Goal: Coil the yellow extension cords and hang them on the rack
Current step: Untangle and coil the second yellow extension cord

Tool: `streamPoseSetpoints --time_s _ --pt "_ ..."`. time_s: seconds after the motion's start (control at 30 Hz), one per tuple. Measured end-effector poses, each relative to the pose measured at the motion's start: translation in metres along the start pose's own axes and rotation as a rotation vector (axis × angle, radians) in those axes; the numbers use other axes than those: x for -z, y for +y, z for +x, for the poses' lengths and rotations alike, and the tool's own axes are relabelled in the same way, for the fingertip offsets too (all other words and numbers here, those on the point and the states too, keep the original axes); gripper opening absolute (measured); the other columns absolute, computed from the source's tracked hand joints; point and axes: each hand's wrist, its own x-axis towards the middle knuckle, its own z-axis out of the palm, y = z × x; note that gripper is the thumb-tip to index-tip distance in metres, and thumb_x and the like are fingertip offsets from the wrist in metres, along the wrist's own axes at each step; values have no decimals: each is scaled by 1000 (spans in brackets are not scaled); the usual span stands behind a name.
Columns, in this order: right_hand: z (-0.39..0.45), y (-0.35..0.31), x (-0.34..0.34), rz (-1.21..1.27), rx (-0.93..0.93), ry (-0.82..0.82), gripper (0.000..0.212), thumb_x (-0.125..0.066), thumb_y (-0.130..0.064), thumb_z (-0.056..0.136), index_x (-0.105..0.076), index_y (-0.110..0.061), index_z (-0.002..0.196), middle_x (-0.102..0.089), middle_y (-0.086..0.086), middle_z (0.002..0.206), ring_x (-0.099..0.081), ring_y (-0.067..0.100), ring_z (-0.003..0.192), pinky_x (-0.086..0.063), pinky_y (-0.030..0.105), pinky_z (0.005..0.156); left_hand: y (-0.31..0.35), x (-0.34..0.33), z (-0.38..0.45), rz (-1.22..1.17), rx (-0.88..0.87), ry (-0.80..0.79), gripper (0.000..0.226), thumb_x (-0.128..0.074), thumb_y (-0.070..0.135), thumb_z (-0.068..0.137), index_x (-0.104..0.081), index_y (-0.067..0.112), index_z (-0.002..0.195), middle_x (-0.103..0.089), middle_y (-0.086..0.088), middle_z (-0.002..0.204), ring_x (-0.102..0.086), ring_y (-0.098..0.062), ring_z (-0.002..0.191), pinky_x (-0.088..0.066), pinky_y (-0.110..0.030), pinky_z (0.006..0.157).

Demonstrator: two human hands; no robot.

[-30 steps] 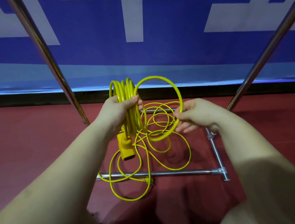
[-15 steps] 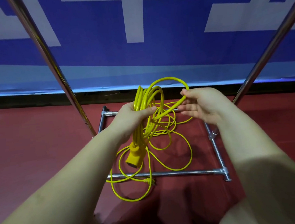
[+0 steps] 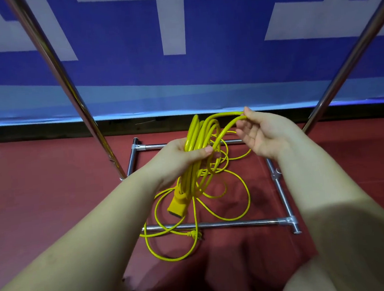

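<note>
The left hand (image 3: 178, 156) grips the coil (image 3: 200, 142) of yellow cord, fingers and thumb curled round the gathered loops, likely so the turns stay bunched while more is added. The socket (image 3: 177, 206) end hangs below that hand. The right hand (image 3: 260, 135) is half open, its thumb and forefinger pinching a fresh loop at the coil's top, the other fingers spread loosely; it looks to be laying this turn onto the bundle. Much of the cord (image 3: 225, 202) lies loose on the floor (image 3: 52, 190) in wide curls, crossing the rack's near base bar (image 3: 227, 223), with the plug (image 3: 194, 234) just in front of that bar. So coiling seems partly done and hanging not yet begun. The floor is dark red; two chrome uprights (image 3: 67, 86) of the rack slant up either side, and behind runs a blue and white banner (image 3: 177, 31) above a black skirting strip
</note>
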Motion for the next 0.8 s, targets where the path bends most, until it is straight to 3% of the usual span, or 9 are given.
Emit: streamPoseSetpoints --time_s 0.1,0.23,0.33,0.4,0.5,0.57,0.67,0.8 --pt "1 2 -1 143 -10 17 19 -53 -17 94 -53 -10 77 -59 -1 43 -60 3 41 -50 17 42 1 -5 -1 -17 -12 -64 8 -62 9 86 -65 14 90 -75 -3 85 -67 -16 79 -55 -32 77" --pt "2 -1 -1 131 61 -96 20 -49 -27 96 -53 -11 85 -69 0 62 -63 2 49 -51 16 46 3 -8 -1 -114 -49 11 7 -58 1 88 -62 7 88 -72 -2 72 -69 -12 66 -57 -25 62" --pt "-2 5 -2 -371 139 -191 25 -49 -38 93 -54 -17 105 -68 0 91 -64 10 64 -52 20 57 6 -6 2 -256 -43 136 7 -56 3 91 -62 5 87 -71 -3 68 -69 -12 63 -57 -24 57" --pt "-3 21 -1 -774 195 -310 27 -59 -25 89 -53 -16 114 -65 0 96 -63 12 77 -51 19 67 8 -1 6 -344 -42 209 9 -55 5 92 -62 5 87 -72 -3 68 -70 -13 64 -58 -27 59" --pt "2 44 0 -1203 228 -469 32 -69 -12 83 -54 -17 111 -61 3 101 -59 14 98 -49 25 88 11 6 7 -390 -52 260 10 -54 7 93 -62 4 87 -71 -3 71 -70 -15 69 -59 -29 65" --pt "5 48 0 -1226 241 -460 26 -68 -9 84 -53 -19 103 -59 2 95 -58 14 92 -47 26 87 13 7 5 -395 -53 277 10 -55 8 92 -63 5 87 -72 -2 72 -70 -14 70 -58 -29 65" --pt "6 50 -2 -1195 274 -426 24 -70 -7 81 -53 -22 87 -54 -4 76 -52 8 67 -44 21 68 15 8 5 -388 -65 328 11 -55 8 93 -63 6 86 -72 -1 70 -70 -12 68 -57 -27 64" --pt "4 48 -6 -1033 512 -224 33 -80 -9 70 -52 -25 72 -57 -4 66 -49 0 52 -42 17 57 16 20 8 -401 -90 441 8 -54 8 94 -60 4 90 -72 -1 66 -69 -11 61 -58 -23 60"
